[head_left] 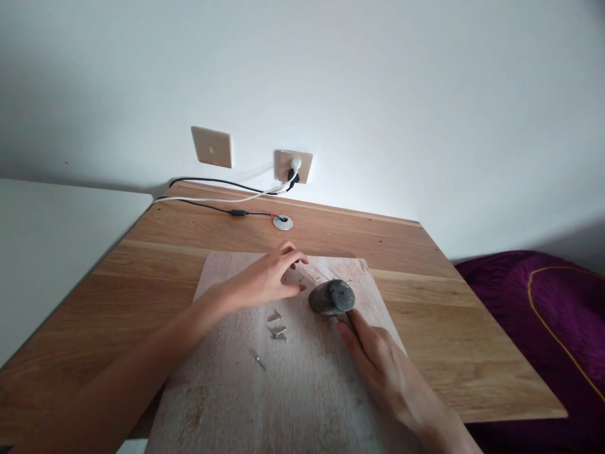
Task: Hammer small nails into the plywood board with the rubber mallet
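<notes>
In my right hand [378, 356] is a mallet [332, 297] with a thick dark cylindrical head, held by its handle over the pale board [227, 391]. Left of the mallet head, my left hand [271, 274] hovers above the board's far part, thumb and fingers apart, with nothing seen between them. A small nail [316, 279] shows between the left fingers and the mallet head, and another nail [348, 281] pokes out just beyond the head. Several loose nails [280, 331] lie nearer to me, with a single nail [260, 362] apart from them.
The board rests on a wooden desk [472, 353]. Behind it, black and white cables [212, 200] run to a wall socket [305, 167] and a round cable hole [282, 222]. A white surface [61, 246] adjoins on the left; purple fabric [515, 284] lies at the right.
</notes>
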The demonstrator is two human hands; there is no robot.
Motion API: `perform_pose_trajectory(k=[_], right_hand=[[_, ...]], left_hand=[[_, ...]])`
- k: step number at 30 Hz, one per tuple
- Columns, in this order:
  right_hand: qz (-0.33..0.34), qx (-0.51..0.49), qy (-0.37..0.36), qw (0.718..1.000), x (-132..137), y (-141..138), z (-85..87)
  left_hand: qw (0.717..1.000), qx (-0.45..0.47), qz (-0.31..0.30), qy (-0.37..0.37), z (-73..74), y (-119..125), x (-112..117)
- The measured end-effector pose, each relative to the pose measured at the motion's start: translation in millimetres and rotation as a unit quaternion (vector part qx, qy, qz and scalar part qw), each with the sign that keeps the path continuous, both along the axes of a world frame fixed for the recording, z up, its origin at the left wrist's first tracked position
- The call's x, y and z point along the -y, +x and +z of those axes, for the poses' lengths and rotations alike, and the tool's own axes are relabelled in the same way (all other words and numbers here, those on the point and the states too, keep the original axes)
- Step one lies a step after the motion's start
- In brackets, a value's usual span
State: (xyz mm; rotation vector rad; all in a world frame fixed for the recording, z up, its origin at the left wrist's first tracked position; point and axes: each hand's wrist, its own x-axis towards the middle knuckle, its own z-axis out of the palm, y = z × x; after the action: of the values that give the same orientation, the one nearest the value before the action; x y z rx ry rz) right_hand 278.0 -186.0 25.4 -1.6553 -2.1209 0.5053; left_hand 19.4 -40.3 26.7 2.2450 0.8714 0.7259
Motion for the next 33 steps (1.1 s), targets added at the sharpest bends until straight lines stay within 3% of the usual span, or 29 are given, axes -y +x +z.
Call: perform_pose_trajectory(k=[4,7,11,17,25,33], right_hand=[[0.069,0.024,0.057,0.996,6.1,9.1,-13.4],[0.099,0.047,0.102,0.989,7.0,11.9,-16.4],[0.085,0.046,0.106,0.99,4.2,8.5,-13.7],[0.07,0.026,0.098,0.992,3.3,4.9,-10.6],[0.015,0.003,-0.004,1.0,3.0,2.1,-7.4],[0.031,-0.008,0.005,0.999,4.5,4.0,-7.9]], left_hand=[[0.989,-0.115,-0.086,-0.037,26.1,-18.2,16.2],[0.969,-0.195,-0.134,-0.071,30.8,-21.9,26.7],[0.965,-0.225,-0.115,-0.074,26.6,-16.9,29.5],[0.974,-0.182,-0.089,-0.102,24.3,-21.4,19.7],[0.966,-0.209,-0.126,-0.081,33.5,-38.6,23.1],[0.963,-0.226,-0.119,-0.085,28.2,-50.0,20.3]])
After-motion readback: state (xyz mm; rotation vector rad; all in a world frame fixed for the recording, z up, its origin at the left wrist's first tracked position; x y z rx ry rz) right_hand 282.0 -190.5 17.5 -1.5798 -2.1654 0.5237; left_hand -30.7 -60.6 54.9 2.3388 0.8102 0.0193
